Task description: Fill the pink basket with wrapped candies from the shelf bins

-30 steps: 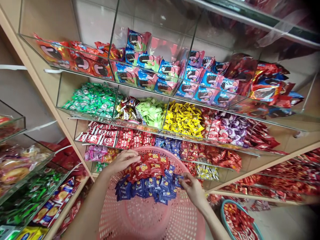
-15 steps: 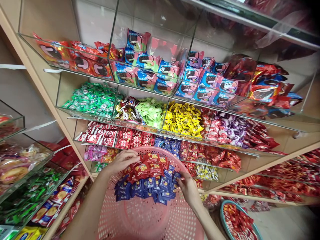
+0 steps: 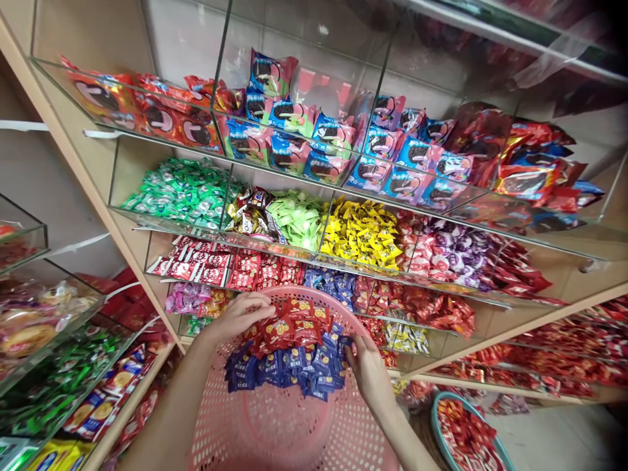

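A pink perforated plastic basket (image 3: pixel 279 435) leans toward the shelves in front of me. Inside its far side, red candy packets (image 3: pixel 287 330) with orange pictures lie above dark blue candy packets (image 3: pixel 294 367). My left hand (image 3: pixel 244 315) lies at the basket's upper left, its fingers stretched over the edge of the red packets. At the right end of the pile, my right hand (image 3: pixel 366 363) pinches a blue packet between thumb and fingers. Parts of its fingers are hidden behind the thumb and the packet.
Behind the basket, a glass-fronted shelf unit holds green candies (image 3: pixel 181 193), yellow candies (image 3: pixel 362 232), purple-and-white candies (image 3: pixel 458 245) and blue cookie packs (image 3: pixel 326 134). More stocked shelves stand at the left. On the floor at lower right is a teal basin (image 3: pixel 438 425) with red packets.
My right hand has shifted very slightly at the right end of the blue packets. My left hand and the basket look nearly the same; the view has moved a little.
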A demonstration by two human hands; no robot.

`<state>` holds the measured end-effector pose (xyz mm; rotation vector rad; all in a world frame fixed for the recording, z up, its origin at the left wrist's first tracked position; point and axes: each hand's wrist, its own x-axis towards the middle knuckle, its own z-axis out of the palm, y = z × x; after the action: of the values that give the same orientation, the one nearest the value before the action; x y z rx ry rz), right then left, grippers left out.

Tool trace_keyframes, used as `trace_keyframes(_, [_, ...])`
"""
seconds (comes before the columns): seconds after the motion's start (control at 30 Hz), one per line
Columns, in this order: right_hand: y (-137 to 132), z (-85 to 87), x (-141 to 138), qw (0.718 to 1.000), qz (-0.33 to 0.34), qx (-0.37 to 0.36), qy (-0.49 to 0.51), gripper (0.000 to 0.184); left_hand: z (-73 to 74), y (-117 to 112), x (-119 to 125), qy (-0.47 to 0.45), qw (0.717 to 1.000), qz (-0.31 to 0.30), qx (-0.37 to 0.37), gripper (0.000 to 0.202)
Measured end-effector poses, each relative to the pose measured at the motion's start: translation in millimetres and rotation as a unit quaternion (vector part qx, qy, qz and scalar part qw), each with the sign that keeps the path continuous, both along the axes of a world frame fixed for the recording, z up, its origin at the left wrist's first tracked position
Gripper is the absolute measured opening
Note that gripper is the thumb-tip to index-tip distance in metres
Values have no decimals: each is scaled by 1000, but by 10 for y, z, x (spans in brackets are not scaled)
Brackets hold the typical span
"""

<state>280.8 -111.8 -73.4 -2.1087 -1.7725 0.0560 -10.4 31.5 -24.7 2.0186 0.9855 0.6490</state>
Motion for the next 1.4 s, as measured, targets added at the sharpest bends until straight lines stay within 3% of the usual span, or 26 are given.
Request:
trace_keyframes(0.2, [3, 6, 6, 999, -14, 3, -33, 22, -42, 12, -9, -8, 1000, 2, -3, 34])
trace_keyframes(0.4, [-75, 45, 53, 999, -3, -7, -34, 23, 7, -11, -5, -5, 1000, -1, 2, 33])
trace_keyframes(0.53, [-136, 90, 49, 997, 37, -46, -58, 27, 46, -32, 6, 0, 1000, 3, 0, 34])
trace_keyframes(0.67, [-93, 238, 8, 987, 119, -51, -97, 40, 29, -29, 11, -2, 1000, 5, -2, 34])
trace_keyframes(0.87, [174, 501, 58, 965, 149, -183, -112, 26, -15, -19, 4, 2, 1000, 8, -3, 33])
trace_keyframes(1.03, [365, 528, 137, 948, 176, -246, -99, 22, -4, -12, 4, 6, 1000, 1, 10, 34])
trace_keyframes(1.4, [322, 361, 188, 965, 214, -149, -40, 8, -61, 4, 6, -14, 1000, 11, -1, 34])
